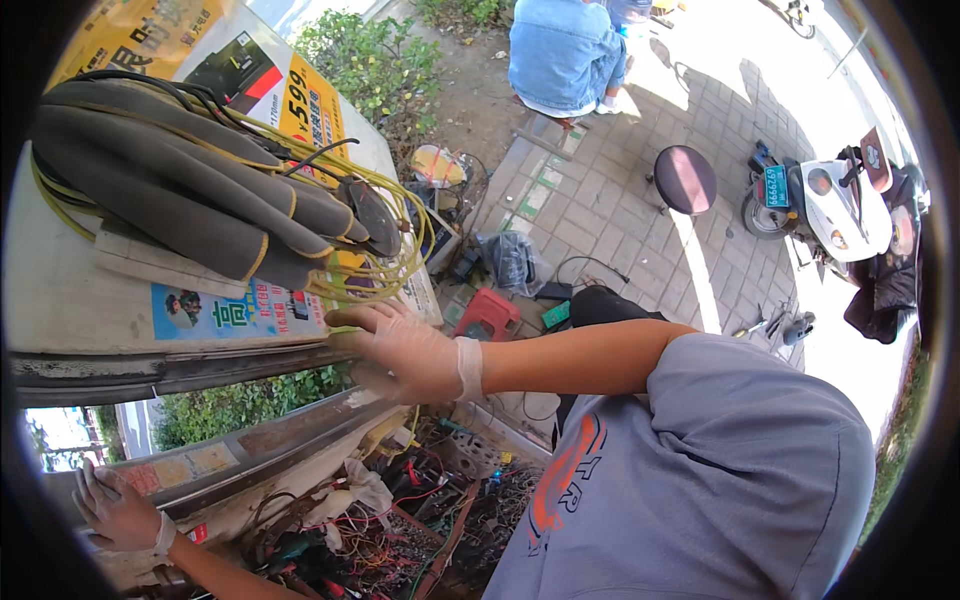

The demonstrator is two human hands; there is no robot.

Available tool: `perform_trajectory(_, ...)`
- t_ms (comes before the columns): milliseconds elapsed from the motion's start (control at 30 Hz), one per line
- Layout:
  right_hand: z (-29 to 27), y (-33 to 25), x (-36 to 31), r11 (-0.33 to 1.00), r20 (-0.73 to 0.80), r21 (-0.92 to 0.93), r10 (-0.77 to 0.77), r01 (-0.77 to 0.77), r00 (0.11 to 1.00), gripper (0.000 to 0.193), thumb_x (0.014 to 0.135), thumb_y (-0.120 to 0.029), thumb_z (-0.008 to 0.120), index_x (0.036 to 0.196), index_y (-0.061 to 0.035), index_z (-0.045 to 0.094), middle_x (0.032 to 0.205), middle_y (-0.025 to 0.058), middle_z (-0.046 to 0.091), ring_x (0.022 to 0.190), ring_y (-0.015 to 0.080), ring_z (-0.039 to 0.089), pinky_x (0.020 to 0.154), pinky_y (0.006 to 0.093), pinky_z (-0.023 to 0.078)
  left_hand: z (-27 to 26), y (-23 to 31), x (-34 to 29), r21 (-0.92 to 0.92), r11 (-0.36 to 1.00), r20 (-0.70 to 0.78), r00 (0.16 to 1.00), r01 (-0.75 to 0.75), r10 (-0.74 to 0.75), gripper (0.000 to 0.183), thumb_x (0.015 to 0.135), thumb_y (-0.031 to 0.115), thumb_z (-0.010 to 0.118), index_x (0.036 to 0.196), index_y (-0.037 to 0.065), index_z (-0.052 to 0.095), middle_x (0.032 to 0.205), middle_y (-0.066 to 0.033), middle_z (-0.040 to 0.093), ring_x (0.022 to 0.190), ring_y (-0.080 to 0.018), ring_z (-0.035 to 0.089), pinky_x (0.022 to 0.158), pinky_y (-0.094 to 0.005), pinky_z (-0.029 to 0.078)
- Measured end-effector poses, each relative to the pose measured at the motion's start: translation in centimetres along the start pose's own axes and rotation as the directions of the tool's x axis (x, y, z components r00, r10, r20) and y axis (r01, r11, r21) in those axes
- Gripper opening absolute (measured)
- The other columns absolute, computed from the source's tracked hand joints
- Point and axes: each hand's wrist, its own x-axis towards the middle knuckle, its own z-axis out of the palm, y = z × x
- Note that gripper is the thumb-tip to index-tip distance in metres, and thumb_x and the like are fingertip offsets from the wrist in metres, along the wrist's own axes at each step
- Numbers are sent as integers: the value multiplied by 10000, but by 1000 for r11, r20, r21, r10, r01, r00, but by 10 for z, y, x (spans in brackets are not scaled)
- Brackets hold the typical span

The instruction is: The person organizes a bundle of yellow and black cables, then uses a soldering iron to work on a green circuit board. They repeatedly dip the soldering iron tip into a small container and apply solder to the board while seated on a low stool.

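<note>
My right hand [405, 355], in a thin see-through glove, reaches across at the front edge of a white panel [250, 330] covered in posters. Its fingers are stretched and hold nothing I can see; whether they touch the panel is unclear. My left hand [122, 512], also gloved, is at the lower left with fingers spread, by a worn metal ledge [250, 445]. On the panel lie a grey padded bundle with yellow trim [190, 165] and loops of yellow cable [415, 235]. Below my right hand is a heap of tangled wires and small parts [400, 530].
A red plastic case [487, 316] and a clear plastic bag [512, 262] lie on the ground beyond my right forearm. Farther off are a round stool [685, 180], a parked white scooter [845, 210] and a seated person in a blue jacket [562, 55]. Loose tools [765, 325] lie on the paving.
</note>
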Motion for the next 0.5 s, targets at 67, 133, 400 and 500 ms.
perform_trajectory(67, -30, 9, -2, 997, -40, 72, -19, 22, 999, 360, 856, -128, 677, 1205, -89, 600, 1286, 132, 580, 1227, 366, 528, 1053, 486, 398, -3, 3, -4, -84, 996, -19, 999, 41, -43, 326, 1037, 433, 460, 1263, 335, 672, 1364, 158, 625, 1317, -165, 544, 1113, -574, 294)
perform_trajectory(133, -63, 27, 4, 987, -114, 149, 72, -55, 991, 135, 911, -103, 653, 1033, -48, 658, 1110, 132, 648, 1052, 340, 624, 914, 429, 500, 0, 3, -6, -114, 991, 28, 997, 72, -69, 327, 1035, 428, 459, 1260, 332, 676, 1368, 158, 623, 1323, -171, 539, 1121, -583, 278)
perform_trajectory(400, -134, 123, 122, 963, -337, 261, 157, -68, 928, 396, 995, -229, 584, 1314, 6, 577, 1308, 193, 582, 1199, 277, 568, 1039, 377, 436, -52, 6, 5, -878, 468, -65, 945, 99, -321, 506, 1034, 454, 431, 1306, 86, 649, 1407, -84, 605, 1373, -280, 489, 1134, -599, 301)
perform_trajectory(500, -111, 136, 165, 953, -145, 269, -102, 139, 984, 536, 988, -309, 597, 1428, -28, 479, 1509, 227, 401, 1386, 370, 419, 1134, 457, 342, -176, 37, 19, -907, 404, -94, 881, 116, -464, 610, 1053, 411, 392, 1306, -114, 575, 1364, -236, 591, 1344, -319, 512, 1102, -545, 412)
